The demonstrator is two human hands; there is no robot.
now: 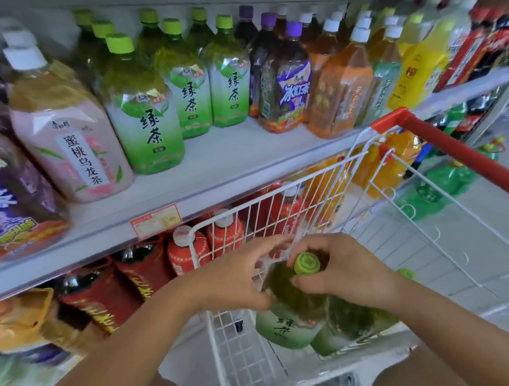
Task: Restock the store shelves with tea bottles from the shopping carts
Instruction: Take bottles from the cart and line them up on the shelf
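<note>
A large green tea bottle [289,318] with a green cap stands in the white wire shopping cart [276,211]. My right hand [343,274] grips its neck just under the cap. My left hand [237,277] presses on the bottle's left shoulder, beside some clear plastic wrap. A second green tea bottle [355,325] lies behind it in the cart, mostly hidden by my right arm. On the upper shelf [228,162], several green tea bottles [145,119] stand in rows.
The shelf also carries a pink peach oolong bottle [70,142], purple iced tea [285,88] and orange bottles [338,88]. Red bottles [185,248] fill the shelf below. The cart's red handle [456,150] crosses at right. Green soda bottles [442,185] stand beyond the cart.
</note>
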